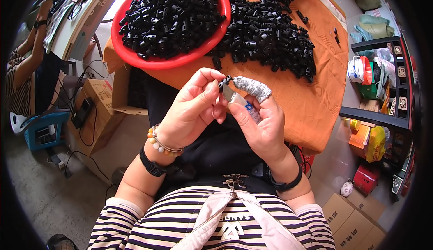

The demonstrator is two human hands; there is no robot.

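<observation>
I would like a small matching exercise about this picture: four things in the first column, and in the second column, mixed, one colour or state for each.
Column one:
1. Round basin
2. Tablecloth
3. Left hand
4. Right hand

Column two:
A. Pinches a small black part
B. Orange, lying under a loose heap of black pieces
C. Wears a grey finger cover
D. Red, piled with black pieces

Right pairs: 1-D, 2-B, 3-A, 4-C.

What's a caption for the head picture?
Left hand pinching a black part, right hand a blade-like tool, near a red basin.
</observation>
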